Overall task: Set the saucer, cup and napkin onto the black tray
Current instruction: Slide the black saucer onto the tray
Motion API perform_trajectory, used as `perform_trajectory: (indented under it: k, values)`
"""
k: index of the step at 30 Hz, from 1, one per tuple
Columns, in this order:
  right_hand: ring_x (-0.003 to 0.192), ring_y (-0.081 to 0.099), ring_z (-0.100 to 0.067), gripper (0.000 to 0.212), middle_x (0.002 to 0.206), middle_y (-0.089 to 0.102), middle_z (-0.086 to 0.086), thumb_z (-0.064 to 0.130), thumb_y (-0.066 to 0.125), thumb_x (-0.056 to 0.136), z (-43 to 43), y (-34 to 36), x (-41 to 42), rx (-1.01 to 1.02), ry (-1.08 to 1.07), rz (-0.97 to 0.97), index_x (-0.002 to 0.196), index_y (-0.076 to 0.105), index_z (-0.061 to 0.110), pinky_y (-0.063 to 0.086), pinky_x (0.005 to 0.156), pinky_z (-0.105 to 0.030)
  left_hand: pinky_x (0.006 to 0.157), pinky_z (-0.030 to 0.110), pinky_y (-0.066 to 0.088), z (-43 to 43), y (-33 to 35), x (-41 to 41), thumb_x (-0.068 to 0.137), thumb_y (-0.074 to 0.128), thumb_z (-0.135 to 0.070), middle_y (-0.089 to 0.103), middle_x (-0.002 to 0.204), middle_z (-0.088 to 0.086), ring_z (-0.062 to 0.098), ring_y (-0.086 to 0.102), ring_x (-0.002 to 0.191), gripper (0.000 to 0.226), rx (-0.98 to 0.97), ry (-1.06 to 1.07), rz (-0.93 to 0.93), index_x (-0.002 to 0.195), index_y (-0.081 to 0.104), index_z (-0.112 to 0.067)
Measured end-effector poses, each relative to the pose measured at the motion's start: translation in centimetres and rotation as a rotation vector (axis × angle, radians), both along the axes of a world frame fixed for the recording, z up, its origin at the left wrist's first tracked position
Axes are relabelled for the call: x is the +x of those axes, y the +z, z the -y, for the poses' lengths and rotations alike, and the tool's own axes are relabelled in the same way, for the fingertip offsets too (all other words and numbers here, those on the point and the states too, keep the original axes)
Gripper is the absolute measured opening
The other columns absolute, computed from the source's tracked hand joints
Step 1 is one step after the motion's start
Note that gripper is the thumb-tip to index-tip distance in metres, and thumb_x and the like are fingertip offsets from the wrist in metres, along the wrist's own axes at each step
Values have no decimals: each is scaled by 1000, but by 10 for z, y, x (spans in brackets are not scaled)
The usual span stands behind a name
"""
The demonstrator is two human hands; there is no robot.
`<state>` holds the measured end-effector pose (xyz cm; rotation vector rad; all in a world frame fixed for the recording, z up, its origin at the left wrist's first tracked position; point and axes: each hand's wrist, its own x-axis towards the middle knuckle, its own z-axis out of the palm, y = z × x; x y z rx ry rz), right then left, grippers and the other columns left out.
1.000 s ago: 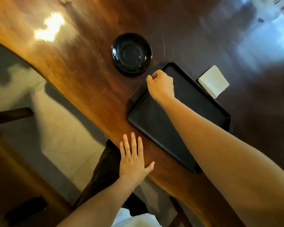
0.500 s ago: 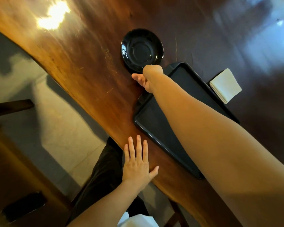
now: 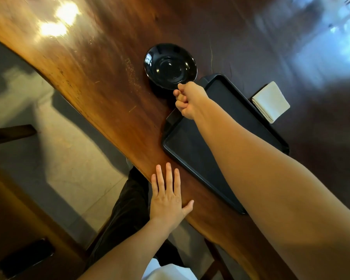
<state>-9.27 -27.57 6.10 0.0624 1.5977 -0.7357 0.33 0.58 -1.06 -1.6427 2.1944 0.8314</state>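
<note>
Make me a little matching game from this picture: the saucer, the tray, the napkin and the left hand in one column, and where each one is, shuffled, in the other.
Things:
1. saucer
2. black tray
3. napkin
4. left hand

Places:
A. flat on the table's near edge
B. on the table, past the tray's far side
C. pinched at its rim by the right hand
D. under the right forearm, nothing on it

Pairs: 1-C, 2-D, 3-B, 4-A

Dim, warm light. Glare burns on my table (image 3: 93, 63) at the upper left; pale blue reflections smear the upper right. Edges bend and blur; the floor (image 3: 65, 158) holds soft shadows.
</note>
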Motion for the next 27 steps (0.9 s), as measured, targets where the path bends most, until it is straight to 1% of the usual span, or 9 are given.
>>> perform_trajectory:
  k: [5, 8, 12, 14, 16, 20, 27]
  values:
    - [34, 30, -5, 21, 64, 51, -4, 10, 45, 105, -33, 11, -9, -60, 32, 9, 85, 51, 8, 22, 32, -17, 113, 58, -23, 1, 5, -2, 84, 30, -82, -30, 158, 24, 48, -35, 141, 112, -22, 3, 26, 153, -17, -8]
    - [34, 29, -5, 18, 64, 50, -4, 12, 45, 106, -54, 20, -18, -82, 1, 42, 90, 51, 8, 21, 32, -17, 113, 58, -22, -1, 6, -3, 84, 29, -82, -33, 156, 25, 49, -35, 141, 112, -40, 4, 38, 152, -20, -7]
    - [36, 29, -6, 14, 64, 51, -3, 12, 45, 106, -83, 33, -38, -103, -40, 51, 96, 52, 7, 23, 32, -17, 114, 59, -19, -1, 8, -4, 83, 29, -83, -32, 155, 26, 50, -30, 143, 115, -80, 9, 51, 151, -21, -6]
    - [37, 30, -5, 14, 64, 51, -2, 12, 44, 106, -98, 37, -50, -114, -70, 39, 96, 53, 8, 23, 32, -17, 115, 60, -16, -2, 8, -4, 82, 30, -83, -30, 156, 27, 50, -27, 144, 115, -101, 1, 53, 151, -20, -5]
    - [35, 30, -5, 16, 65, 50, -3, 11, 43, 106, -111, 39, -62, -120, -112, 31, 94, 52, 8, 23, 31, -17, 117, 60, -11, -3, 8, -4, 82, 32, -82, -23, 159, 28, 50, -24, 145, 115, -119, -6, 45, 153, -14, -4]
    - [35, 29, -5, 14, 65, 50, -4, 11, 43, 106, -132, 40, -80, -122, -188, 4, 99, 54, 8, 24, 30, -17, 118, 60, -5, -5, 6, -4, 82, 38, -80, -12, 162, 29, 51, -20, 147, 116, -156, -16, 45, 155, -6, -3]
    - [36, 29, -5, 11, 65, 49, -3, 12, 43, 107, -157, 35, -94, -117, -234, -12, 102, 52, 7, 23, 31, -17, 119, 60, -5, -6, 3, -3, 81, 40, -80, -8, 163, 29, 51, -17, 147, 116, -182, -27, 36, 156, -1, -1]
